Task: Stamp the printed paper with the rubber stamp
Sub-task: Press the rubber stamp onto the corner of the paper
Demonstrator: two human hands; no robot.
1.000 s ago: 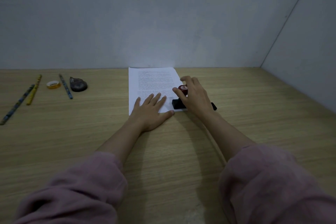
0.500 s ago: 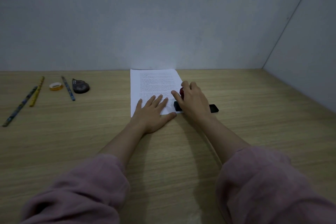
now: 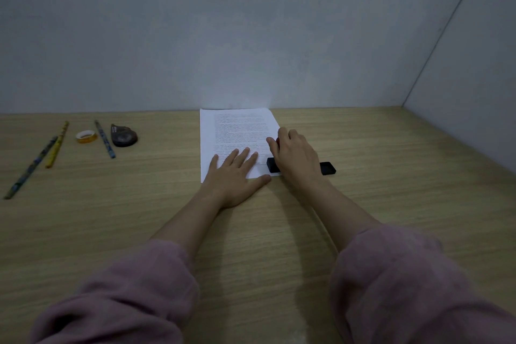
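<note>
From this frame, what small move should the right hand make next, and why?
Probably lift the rubber stamp clear of the black ink pad and carry it over the printed paper. The right hand is closed over the stamp at the pad, the left hand lies flat pinning the sheet, and no stamped mark is visible on it.

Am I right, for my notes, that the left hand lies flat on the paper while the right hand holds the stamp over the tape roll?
Not quite. The head view shows the right hand holding the red stamp over the black ink pad, beside the paper; the left hand lies flat on it.
</note>
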